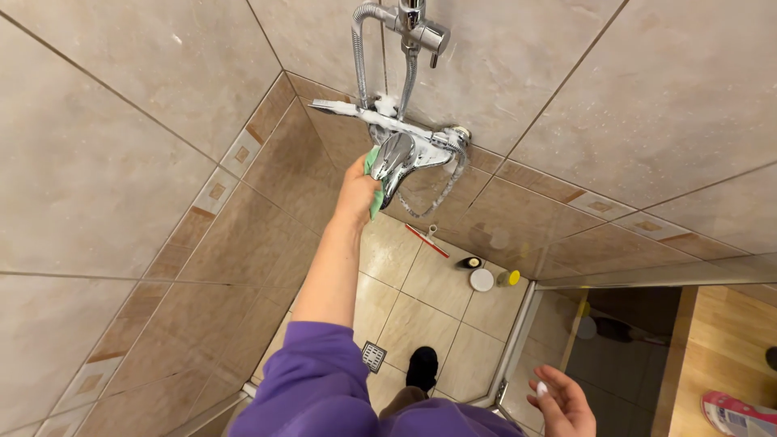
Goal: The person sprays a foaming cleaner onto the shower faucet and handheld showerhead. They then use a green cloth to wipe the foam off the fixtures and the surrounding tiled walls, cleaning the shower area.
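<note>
I look down into a tiled shower stall. My left hand [358, 188] is raised and holds a green cloth [373, 174] pressed against the left side of the chrome mixer tap [402, 159] on the wall. A chrome hose [357, 48] and riser pipe run up from the tap. My right hand [560, 402] hangs low at the bottom right, fingers loosely apart, with a small white thing at its fingertips that I cannot make out. My purple sleeve [316, 380] fills the bottom centre.
On the floor tiles below lie a red-handled tool [426, 240], a dark bottle [468, 263], a white round lid [481, 280] and a yellow bottle [509, 278]. A square drain [373, 356] sits by my black shoe [422, 366]. The glass door rail [518, 332] borders the right.
</note>
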